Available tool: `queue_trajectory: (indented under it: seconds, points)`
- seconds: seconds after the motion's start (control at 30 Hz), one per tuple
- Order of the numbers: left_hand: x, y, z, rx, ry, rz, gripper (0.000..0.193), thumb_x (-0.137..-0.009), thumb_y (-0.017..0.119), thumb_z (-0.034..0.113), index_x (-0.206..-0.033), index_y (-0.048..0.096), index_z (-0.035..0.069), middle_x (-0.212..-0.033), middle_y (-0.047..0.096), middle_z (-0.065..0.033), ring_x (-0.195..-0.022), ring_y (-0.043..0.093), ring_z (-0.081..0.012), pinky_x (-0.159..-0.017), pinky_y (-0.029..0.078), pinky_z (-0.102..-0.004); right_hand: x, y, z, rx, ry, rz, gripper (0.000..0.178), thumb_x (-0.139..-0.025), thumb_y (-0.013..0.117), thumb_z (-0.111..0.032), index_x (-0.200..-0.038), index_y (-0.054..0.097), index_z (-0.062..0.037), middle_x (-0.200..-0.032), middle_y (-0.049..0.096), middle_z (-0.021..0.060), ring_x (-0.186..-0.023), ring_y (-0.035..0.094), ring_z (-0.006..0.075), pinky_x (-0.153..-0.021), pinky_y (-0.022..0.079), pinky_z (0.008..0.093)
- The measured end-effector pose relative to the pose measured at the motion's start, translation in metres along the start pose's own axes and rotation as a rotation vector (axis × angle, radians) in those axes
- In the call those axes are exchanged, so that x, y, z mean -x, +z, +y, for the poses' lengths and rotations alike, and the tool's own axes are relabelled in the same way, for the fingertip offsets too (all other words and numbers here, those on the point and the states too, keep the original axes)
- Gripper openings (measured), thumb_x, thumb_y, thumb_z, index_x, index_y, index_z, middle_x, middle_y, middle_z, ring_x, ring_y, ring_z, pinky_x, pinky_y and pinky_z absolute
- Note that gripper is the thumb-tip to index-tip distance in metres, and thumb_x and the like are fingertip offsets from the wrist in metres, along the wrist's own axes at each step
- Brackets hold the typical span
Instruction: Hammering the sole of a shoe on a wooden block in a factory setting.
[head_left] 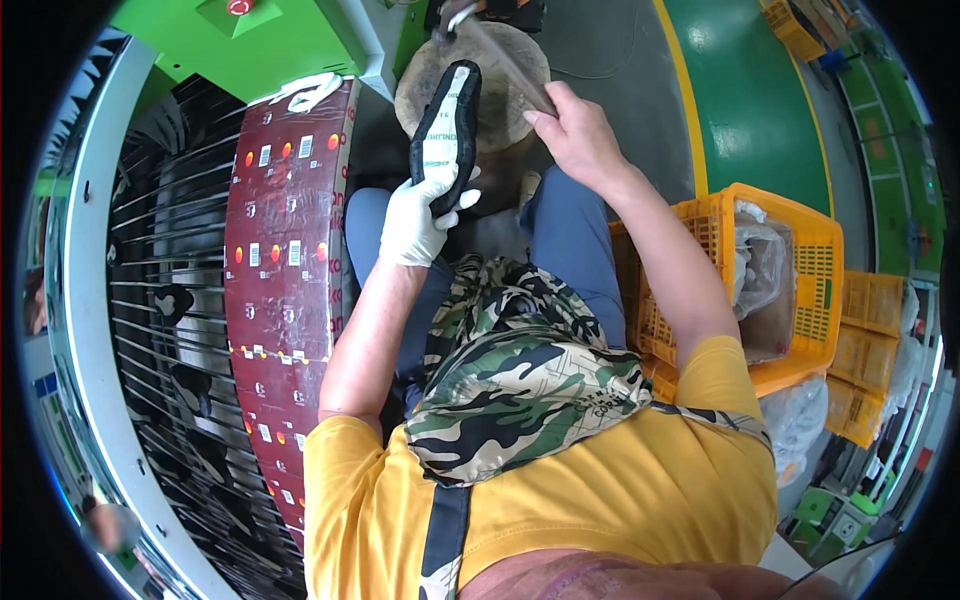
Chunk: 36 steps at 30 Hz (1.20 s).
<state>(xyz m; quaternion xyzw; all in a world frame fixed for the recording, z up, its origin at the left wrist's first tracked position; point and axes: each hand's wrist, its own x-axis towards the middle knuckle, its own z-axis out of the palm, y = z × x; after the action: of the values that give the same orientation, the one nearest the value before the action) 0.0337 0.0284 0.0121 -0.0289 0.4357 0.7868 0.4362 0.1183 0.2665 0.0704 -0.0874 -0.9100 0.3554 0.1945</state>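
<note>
My left hand (412, 222), in a white glove, grips a black shoe upper (443, 135) by one end. The shoe's underside faces up and shows a long white printed sole board with black material folded in around its edge. My bare right hand (580, 138) is closed around the wooden handle of a hammer (508, 68). The hammer is raised to the right of the shoe, its head end pointing away from me and apart from the shoe. Below both lies the round top of a worn wooden stump (515, 50), between and beyond my knees.
On my left are dark red printed cartons (285, 215) with white gloves (310, 92) on top, beside a rack (180, 300) carrying black pieces. A green machine (270, 50) stands at the far left. At my right sits a yellow crate (822, 290) holding a carton and clear plastic.
</note>
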Motion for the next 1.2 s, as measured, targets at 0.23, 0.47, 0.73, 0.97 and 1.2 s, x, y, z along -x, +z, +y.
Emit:
queue_trajectory:
  seconds: [0.23,0.47,0.73,0.97,1.2]
  points:
    - [0.003,0.008,0.000,-0.038,-0.013,-0.009,0.039,-0.093,0.058,0.009,-0.131,0.060,-0.002,-0.117,0.073,-0.0192,-0.081,0.075,-0.0226,-0.044,0.038,-0.0207,0.037,0.019,0.016,0.230,0.082,-0.185,0.030,-0.096,0.067,-0.019,-0.110,0.051,0.0029,-0.074,0.064,0.0266,-0.073,0.067,0.0482,-0.062,0.051,0.0529]
    - [0.003,0.007,-0.002,-0.029,-0.002,-0.005,0.038,-0.092,0.058,0.009,-0.129,0.060,-0.002,-0.116,0.074,-0.0183,-0.081,0.075,-0.0225,-0.044,0.038,-0.0208,0.030,-0.010,-0.013,-0.272,0.047,0.278,0.030,-0.098,0.068,-0.020,-0.109,0.051,0.0016,-0.077,0.066,0.0258,-0.073,0.069,0.0448,-0.061,0.052,0.0441]
    - [0.006,0.006,-0.004,-0.068,0.002,0.014,0.039,-0.091,0.057,0.008,-0.129,0.060,0.000,-0.116,0.074,-0.0175,-0.083,0.076,-0.0241,-0.045,0.038,-0.0217,0.026,-0.018,-0.008,-0.158,0.129,0.096,0.028,-0.098,0.067,-0.022,-0.100,0.051,0.0010,-0.074,0.062,0.0266,-0.072,0.064,0.0497,-0.061,0.049,0.0501]
    - [0.005,0.011,-0.004,-0.053,-0.027,0.013,0.037,-0.092,0.056,0.007,-0.128,0.062,0.001,-0.115,0.074,-0.0155,-0.085,0.076,-0.0239,-0.046,0.038,-0.0219,0.045,0.006,0.025,0.010,0.103,-0.016,0.027,-0.099,0.066,-0.019,-0.097,0.047,0.0004,-0.071,0.062,0.0254,-0.071,0.065,0.0487,-0.061,0.049,0.0529]
    - [-0.010,0.012,-0.007,-0.043,-0.013,-0.024,0.040,-0.095,0.059,0.012,-0.134,0.059,0.000,-0.122,0.072,-0.0187,-0.089,0.075,-0.0234,-0.047,0.038,-0.0205,0.058,0.019,0.046,0.044,0.159,0.089,0.026,-0.101,0.065,-0.022,-0.101,0.053,0.0006,-0.074,0.062,0.0190,-0.067,0.065,0.0331,-0.064,0.051,0.0431]
